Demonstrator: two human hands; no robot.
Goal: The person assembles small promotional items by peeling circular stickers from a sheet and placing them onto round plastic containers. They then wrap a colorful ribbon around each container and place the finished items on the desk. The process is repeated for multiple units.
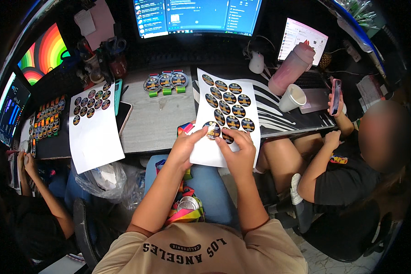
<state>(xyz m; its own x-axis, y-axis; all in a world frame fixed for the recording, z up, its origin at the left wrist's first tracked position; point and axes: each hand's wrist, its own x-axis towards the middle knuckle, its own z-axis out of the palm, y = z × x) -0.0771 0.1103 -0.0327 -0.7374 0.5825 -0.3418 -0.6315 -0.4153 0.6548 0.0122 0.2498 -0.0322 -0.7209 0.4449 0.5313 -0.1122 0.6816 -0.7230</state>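
"Where is the work held?"

"The white sheet of round stickers [205, 156] is between the hands, its lower end over the lap and its upper part over the desk [141, 130]. The left hand [186, 145] looks clamped on the lower left edge, thumb in front, against a black sticker [211, 133]."

"And the right hand [237, 150]?"

"Its thumb and forefinger are close together at that sticker's lower right side. I can't tell whether they pinch anything, or whether the sticker is lifted off its backing."

"It looks like sticker handling. How would you do it well?"

"Keep the left grip firm so the paper doesn't buckle. Work one edge loose with a nail, then draw the sticker back low and slowly. Touch only the rim, so the glue stays clean."

"Anything to watch?"

"The colourful ribbon [184, 128] just beside the left hand could snag. The silver medal [187, 203] rests in the lap, so I'd avoid knocking it."
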